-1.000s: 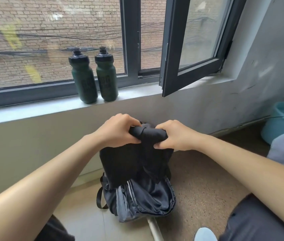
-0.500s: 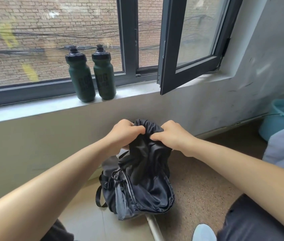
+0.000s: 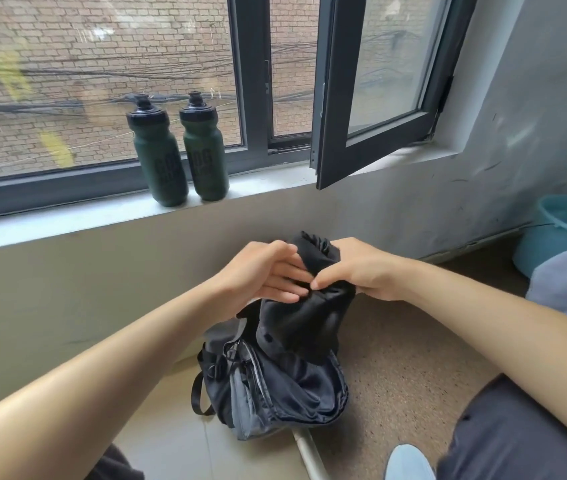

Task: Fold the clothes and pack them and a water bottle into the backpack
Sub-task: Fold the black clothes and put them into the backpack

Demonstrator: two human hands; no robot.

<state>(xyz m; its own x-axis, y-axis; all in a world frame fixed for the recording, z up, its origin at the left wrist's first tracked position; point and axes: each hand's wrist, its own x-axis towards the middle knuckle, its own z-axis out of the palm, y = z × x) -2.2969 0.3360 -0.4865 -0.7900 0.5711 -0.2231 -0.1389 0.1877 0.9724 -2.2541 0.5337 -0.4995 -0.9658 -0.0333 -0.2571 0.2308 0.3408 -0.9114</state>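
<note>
At centre frame, the right hand point(image 3: 355, 271) grips the bunched black garment point(image 3: 303, 317); the left hand point(image 3: 258, 271) lies flat-fingered against it; the backpack point(image 3: 275, 393) gapes just below; packing seems under way; next, push down, then fetch a bottle point(image 3: 161, 157) from upper left.

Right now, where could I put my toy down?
Bare windowsill left of the two green bottles, and speckled floor between the backpack and the blue basin. It's crowded above the backpack: the left hand touches and the right hand grips the black clothing there.

Left bottle point(image 3: 159, 161) lettering illegible; blue basin point(image 3: 535, 249) cut by right edge.
</note>
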